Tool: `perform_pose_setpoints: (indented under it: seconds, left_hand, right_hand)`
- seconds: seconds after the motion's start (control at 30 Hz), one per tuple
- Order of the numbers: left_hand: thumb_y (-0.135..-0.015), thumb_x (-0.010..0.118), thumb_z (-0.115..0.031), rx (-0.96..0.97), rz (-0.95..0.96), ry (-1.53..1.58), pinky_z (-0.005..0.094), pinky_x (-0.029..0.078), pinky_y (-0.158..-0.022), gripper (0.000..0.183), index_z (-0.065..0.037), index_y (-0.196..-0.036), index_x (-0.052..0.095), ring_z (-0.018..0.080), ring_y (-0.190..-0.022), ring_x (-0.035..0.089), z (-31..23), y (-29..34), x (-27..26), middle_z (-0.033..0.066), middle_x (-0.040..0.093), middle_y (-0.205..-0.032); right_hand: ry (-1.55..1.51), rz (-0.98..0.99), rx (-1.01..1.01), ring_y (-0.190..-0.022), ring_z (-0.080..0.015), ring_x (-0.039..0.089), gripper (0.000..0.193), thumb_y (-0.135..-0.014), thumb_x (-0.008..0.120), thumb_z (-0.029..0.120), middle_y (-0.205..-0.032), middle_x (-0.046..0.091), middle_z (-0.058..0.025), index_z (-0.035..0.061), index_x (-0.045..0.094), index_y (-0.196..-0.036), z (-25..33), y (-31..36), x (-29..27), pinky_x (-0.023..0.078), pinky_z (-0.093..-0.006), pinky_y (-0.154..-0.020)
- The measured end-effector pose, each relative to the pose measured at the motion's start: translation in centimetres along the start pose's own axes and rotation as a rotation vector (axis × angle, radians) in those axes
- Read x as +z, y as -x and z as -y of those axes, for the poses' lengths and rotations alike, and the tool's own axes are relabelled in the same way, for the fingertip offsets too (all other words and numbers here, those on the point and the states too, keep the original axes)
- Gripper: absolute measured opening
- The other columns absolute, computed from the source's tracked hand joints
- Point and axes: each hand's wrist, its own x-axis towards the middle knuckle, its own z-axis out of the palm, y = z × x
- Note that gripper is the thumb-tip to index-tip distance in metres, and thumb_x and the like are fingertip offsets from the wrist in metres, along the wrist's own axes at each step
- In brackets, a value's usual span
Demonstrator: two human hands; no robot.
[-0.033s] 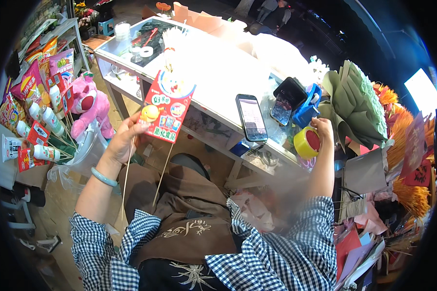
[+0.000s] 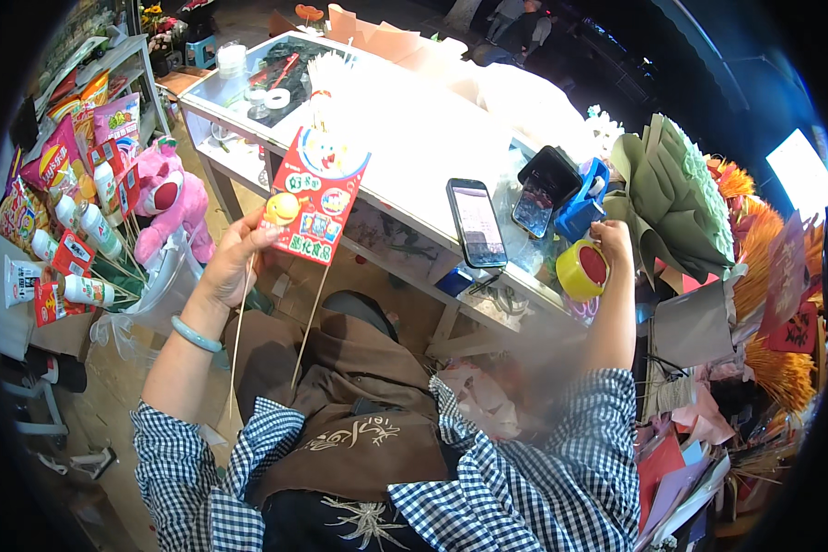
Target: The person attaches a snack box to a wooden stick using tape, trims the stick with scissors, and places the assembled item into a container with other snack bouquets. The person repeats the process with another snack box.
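Your left hand (image 2: 233, 258), its grip pinched between thumb and fingers, holds one red snack packet (image 2: 327, 195) by its left side; two thin sticks (image 2: 238, 336) run down from the packet over your brown apron (image 2: 368, 363). Your right hand (image 2: 614, 241), its grip curled over the rim, grasps one yellow tape roll (image 2: 575, 276), just beside one blue tape dispenser (image 2: 580, 213). At least two phones (image 2: 478, 225) lie along the near edge of the desk (image 2: 396, 138). Open room separates your hands before that edge.
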Motion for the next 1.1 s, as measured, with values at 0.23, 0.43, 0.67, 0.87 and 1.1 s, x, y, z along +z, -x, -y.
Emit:
perform_pose_setpoints:
  seconds: [0.23,0.43,0.67,0.87,1.1]
  left_hand:
    - [-0.09,0.064,-0.024,0.084,-0.073,0.01,0.0314,0.049,-0.093,0.045,-0.003,-0.127,0.051,0.0124,-0.105,0.061,-0.5,-0.5,0.0,0.0056,0.063,-0.117]
    - [-0.09,0.064,-0.021,0.1,-0.077,0.042,0.0322,0.049,-0.095,0.046,-0.002,-0.129,0.048,0.015,-0.107,0.061,-0.4,-0.3,0.2,0.0074,0.062,-0.117]
    - [-0.087,0.066,-0.016,0.167,-0.065,0.037,0.03,0.049,-0.094,0.046,0.001,-0.125,0.046,0.0137,-0.104,0.061,0.1,-1.0,1.7,0.008,0.061,-0.116]
    - [-0.086,0.066,-0.016,0.19,-0.113,0.035,0.0302,0.05,-0.093,0.05,0.003,-0.127,0.044,0.0153,-0.105,0.061,-0.6,-0.3,2.5,0.01,0.061,-0.118]
    - [-0.085,0.065,-0.013,0.201,-0.06,0.105,0.0301,0.048,-0.096,0.054,0.003,-0.131,0.042,0.0159,-0.109,0.06,-0.8,0.0,3.7,0.0105,0.059,-0.121]
  right_hand:
    - [1.162,-0.106,-0.27,-0.096,-0.0362,0.064,0.015,-0.083,0.055,0.011,-0.101,0.067,-0.0182,0.0064,0.066,-0.091,3.2,-1.7,-0.8,0.053,-0.047,-0.078]
    - [0.7,-0.124,-0.638,-0.062,-0.0288,0.062,0.017,-0.083,0.064,0.017,-0.071,0.064,-0.0139,0.0008,0.061,-0.078,9.7,9.0,0.8,0.048,-0.0404,-0.057]
    - [-0.028,0.574,-0.858,-0.057,-0.0126,0.048,0.015,-0.091,0.06,0.013,-0.063,0.054,-0.0072,-0.0012,0.06,-0.087,19.5,23.6,11.3,0.041,-0.0281,-0.053]
    - [-0.246,0.806,-0.792,-0.057,-0.0053,0.043,0.022,-0.09,0.065,0.021,-0.061,0.051,0.0002,0.0005,0.061,-0.082,23.0,25.4,15.4,0.036,-0.0244,-0.05]
    - [-0.356,0.823,-0.643,-0.052,-0.0035,0.042,0.031,-0.087,0.07,0.031,-0.056,0.051,0.004,0.0038,0.061,-0.075,22.8,24.3,19.5,0.033,-0.0223,-0.046]
